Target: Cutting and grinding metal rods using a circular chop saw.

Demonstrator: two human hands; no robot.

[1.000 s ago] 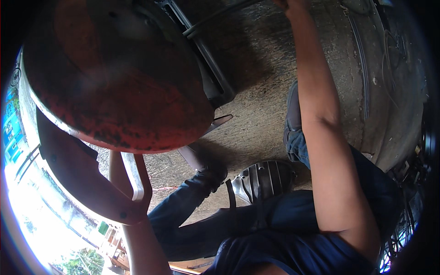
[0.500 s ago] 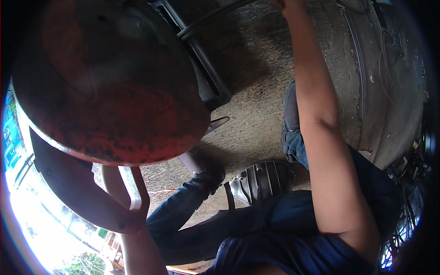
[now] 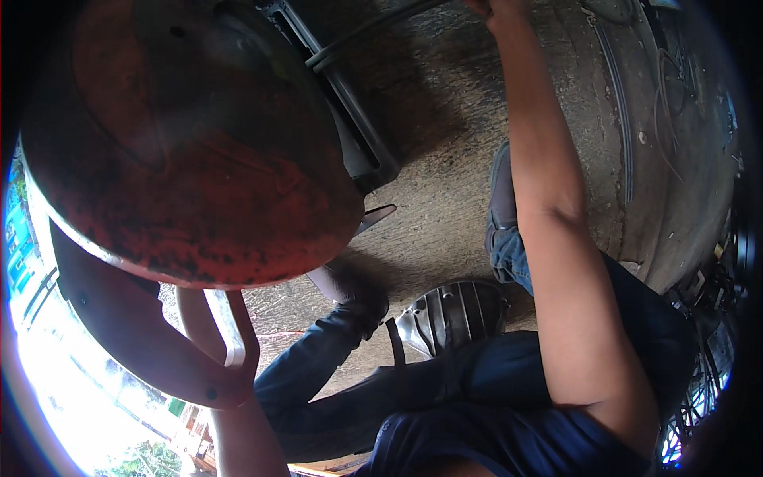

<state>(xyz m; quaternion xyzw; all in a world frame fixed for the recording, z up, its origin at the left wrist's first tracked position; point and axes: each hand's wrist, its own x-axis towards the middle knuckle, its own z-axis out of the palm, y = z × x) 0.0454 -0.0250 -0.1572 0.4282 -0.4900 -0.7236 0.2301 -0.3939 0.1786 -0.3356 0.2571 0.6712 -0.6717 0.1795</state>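
At the far left a big round rusty red disc [image 3: 191, 151] fills most of the view, tilted, its rim dark and flaking. Under it runs a curved red metal frame [image 3: 151, 350] with a looped handle. The person's left forearm [image 3: 242, 433] comes up from the lower edge just beside that loop, and the left hand is hidden behind the frame, so I cannot tell whether its fingers are spread or closed, or whether it grips anything.

Just right of the disc a black metal bar [image 3: 350, 119] slants down over the concrete floor [image 3: 445, 159]; a thin dark cable or rod [image 3: 381, 28] runs from the bar's top toward the upper edge. Below, the person's legs in blue jeans [image 3: 358, 389] stretch out, one dark shoe [image 3: 362, 302] planted on the floor near the disc's lower edge. Beside it lies a dark ribbed metal part [image 3: 453, 314], touching the jeans.

Further right the bare right arm reaches far up. The right hand [image 3: 497, 8] is cut by the top edge, fingers seemingly curled at the end of that cable, though the grip itself is out of view. Another shoe [image 3: 501, 195] shows just left of that arm. At the far right a tangle of wires [image 3: 711, 374] sits in shadow
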